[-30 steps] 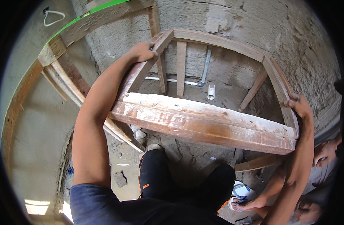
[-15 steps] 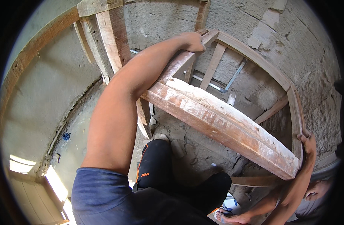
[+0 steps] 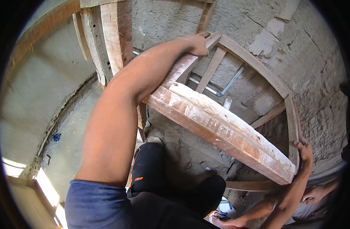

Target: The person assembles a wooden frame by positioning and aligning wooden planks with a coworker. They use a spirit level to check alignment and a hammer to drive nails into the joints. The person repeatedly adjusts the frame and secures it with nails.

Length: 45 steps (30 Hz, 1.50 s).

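I hold a large wooden frame (image 3: 255, 65) with a curved top rail and thin cross struts against a rough plastered wall. Its thick front plank (image 3: 220, 128), stained with white plaster, slopes down to the right. My left hand (image 3: 196, 44) is shut on the frame's upper left corner, with the arm stretched out across the view. My right hand (image 3: 304, 150) grips the frame's right side rail, close to the plank's lower end. My dark trousers (image 3: 152, 179) show below the plank.
Upright wooden boards (image 3: 115, 34) lean at the top left. A white pipe (image 3: 226, 103) sticks up from the rubble behind the frame. Another person's hand (image 3: 316, 192) and a sandalled foot (image 3: 228, 221) are at the lower right. A blue scrap (image 3: 56, 136) lies on the concrete floor.
The frame has tipped from nearly level to sloping down to the right. My right hand has dropped lower and right with it. Both hands keep their grip.
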### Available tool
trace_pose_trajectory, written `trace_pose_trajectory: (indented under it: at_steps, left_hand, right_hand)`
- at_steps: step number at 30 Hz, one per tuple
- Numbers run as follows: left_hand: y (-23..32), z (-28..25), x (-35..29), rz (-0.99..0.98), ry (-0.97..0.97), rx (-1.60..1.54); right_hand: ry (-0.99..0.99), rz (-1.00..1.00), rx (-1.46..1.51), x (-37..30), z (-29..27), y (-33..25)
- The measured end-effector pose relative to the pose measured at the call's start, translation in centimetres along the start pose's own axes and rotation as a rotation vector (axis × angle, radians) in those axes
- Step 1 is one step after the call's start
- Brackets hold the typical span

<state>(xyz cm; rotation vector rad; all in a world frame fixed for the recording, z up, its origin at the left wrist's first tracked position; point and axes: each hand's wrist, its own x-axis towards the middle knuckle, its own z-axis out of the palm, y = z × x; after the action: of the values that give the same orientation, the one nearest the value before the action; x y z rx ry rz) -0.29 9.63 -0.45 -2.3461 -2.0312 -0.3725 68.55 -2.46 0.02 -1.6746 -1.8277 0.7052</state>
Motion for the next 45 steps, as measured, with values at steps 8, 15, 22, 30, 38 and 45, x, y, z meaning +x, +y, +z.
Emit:
trace_pose_trajectory:
  at_steps: [8,15,22,30,38,45]
  left_hand:
    - [-2.0,0.9,2.0,0.055,0.111,-0.176]
    - [-3.9,-1.0,1.4,-0.126,0.268,-0.408]
    - [-3.9,-2.2,0.8,-0.359,0.301,-0.522]
    - [-4.3,-1.2,2.6,-0.255,0.265,-0.374]
    - [-2.7,-2.1,1.0,-0.229,0.103,-0.234]
    - [0.4,-2.2,0.5,-0.076,0.057,0.045]
  right_hand:
    - [-0.004,0.012,-0.030,0.2,-0.4,0.8]
    - [0.048,0.027,-0.030,0.4,-0.3,0.9]
    - [-0.028,0.016,-0.010,-0.7,0.7,-1.6]
    - [0.010,0.027,-0.037,-0.7,0.8,-1.6]
    - [0.002,0.001,-0.047,-0.3,0.2,-0.4]
    - [0.080,0.010,-0.286,0.4,-0.9,1.6]
